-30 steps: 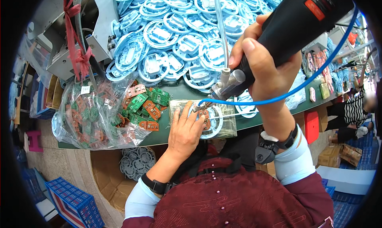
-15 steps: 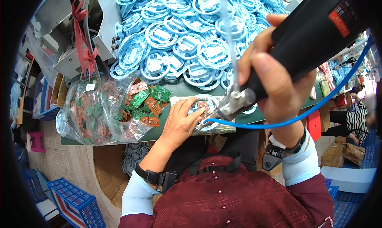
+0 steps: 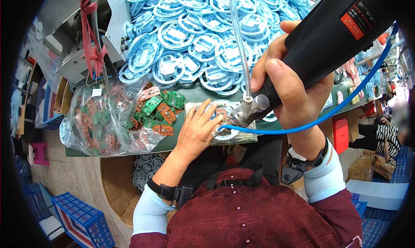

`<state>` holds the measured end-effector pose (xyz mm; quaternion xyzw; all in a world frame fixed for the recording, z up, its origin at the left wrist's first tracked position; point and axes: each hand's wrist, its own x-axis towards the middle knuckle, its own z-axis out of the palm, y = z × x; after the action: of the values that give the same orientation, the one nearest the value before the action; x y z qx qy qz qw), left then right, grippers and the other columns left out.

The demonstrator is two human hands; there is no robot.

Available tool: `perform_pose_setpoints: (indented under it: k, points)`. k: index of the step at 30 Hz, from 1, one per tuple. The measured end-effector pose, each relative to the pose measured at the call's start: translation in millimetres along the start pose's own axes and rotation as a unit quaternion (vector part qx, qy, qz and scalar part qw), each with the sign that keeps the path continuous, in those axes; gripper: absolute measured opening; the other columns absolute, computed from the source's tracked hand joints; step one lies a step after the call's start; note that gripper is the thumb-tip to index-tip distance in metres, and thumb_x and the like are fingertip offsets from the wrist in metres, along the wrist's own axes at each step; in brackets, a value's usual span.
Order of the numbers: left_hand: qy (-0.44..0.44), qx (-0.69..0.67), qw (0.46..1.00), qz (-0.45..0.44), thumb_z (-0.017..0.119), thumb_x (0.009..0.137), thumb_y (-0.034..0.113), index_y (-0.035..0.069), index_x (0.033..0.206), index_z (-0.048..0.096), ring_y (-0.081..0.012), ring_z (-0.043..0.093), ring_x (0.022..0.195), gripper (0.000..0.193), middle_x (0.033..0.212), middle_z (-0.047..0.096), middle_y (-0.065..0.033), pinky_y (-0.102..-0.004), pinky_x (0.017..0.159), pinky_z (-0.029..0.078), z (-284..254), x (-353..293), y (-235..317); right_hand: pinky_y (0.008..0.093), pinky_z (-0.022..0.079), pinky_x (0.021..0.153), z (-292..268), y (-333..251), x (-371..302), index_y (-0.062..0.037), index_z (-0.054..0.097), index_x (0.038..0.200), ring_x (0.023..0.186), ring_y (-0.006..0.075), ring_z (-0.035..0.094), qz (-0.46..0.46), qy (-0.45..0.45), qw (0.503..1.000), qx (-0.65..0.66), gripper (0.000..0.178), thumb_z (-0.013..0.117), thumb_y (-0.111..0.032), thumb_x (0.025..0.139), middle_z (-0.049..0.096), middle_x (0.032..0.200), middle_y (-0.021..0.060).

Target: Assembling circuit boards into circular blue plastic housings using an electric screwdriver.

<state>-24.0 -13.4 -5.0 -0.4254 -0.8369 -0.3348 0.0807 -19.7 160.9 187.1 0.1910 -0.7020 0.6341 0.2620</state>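
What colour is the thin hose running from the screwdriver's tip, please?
Blue hose, clearest in the head view.

The pile of ring-shaped plastic frames (image 3: 203,44) is light blue. The thick plastic power screwdriver (image 3: 328,40) is black with an orange-red label. The thin rubber hose (image 3: 328,114) is blue. The small circuit boards (image 3: 158,111) are green and orange. The knotted plastic string (image 3: 93,40) is red.

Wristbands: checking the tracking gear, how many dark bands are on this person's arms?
2: one wristband on the left forearm, one wristband at the right wrist below the black power screwdriver.
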Motion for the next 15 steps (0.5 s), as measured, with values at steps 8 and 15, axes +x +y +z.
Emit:
perform_pose_setpoints:
  k: [8, 15]
  points:
    - [0.009, -0.007, 1.0, -0.003, 0.069, 0.08, 0.011, 0.01, 0.114, 0.063, -0.0345, 0.045, 0.129, 0.035, 0.133, 0.054, -0.0142, -0.0516, 0.101, 0.037, 1, -2, 1, 0.0316, 0.05, 0.057, 1, 6, -5, 0.0023, 0.042, 0.126, 0.059, 0.0183, 0.059, -0.003, 0.006, 1.0, 0.018, 0.045, 0.056, 0.001, 0.084, 0.053, 0.076, 0.0097]
    - [0.041, -0.012, 0.999, 0.013, 0.069, 0.08, 0.013, 0.01, 0.111, 0.064, -0.0351, 0.047, 0.126, 0.031, 0.131, 0.055, -0.0148, -0.0512, 0.1, 0.038, 1, 1, 4, 0.0289, 0.05, 0.058, 4, 5, -12, 0.0024, 0.04, 0.126, 0.06, 0.0153, 0.058, -0.022, -0.051, 0.998, -0.019, 0.048, 0.056, 0.003, 0.081, 0.055, 0.075, 0.0078]
